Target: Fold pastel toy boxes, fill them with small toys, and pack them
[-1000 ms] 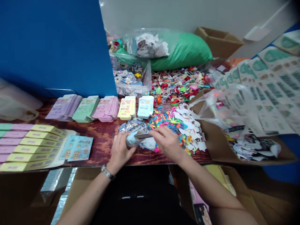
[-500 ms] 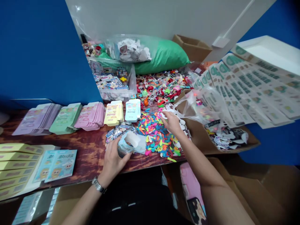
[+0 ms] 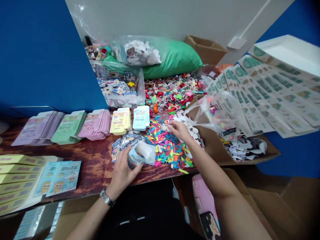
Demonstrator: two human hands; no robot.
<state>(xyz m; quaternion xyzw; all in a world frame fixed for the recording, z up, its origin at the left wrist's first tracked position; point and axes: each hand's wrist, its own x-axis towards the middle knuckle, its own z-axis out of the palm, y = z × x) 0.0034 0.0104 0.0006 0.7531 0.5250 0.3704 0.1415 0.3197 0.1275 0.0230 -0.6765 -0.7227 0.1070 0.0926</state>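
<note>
A light blue printed carton stands at the table's front edge with its top flaps spread. My left hand is wrapped round its left side, fingers behind and thumb in front. My right hand pinches a small white card-like piece, its print too small to read. Below that hand spreads a heap of bright coloured plastic clips. White cut-out pieces lie just to its right. Behind the carton is a pile of small printed packets.
Stacks of flat cartons in purple, green, pink, yellow and blue line the table. Further back are a clear bin and mixed trinkets. A cardboard box and fanned printed sheets stand right.
My right hand has drawn back from the white pieces, a little toward me, and now shows a small white piece in its fingers. The left hand still holds the carton.
</note>
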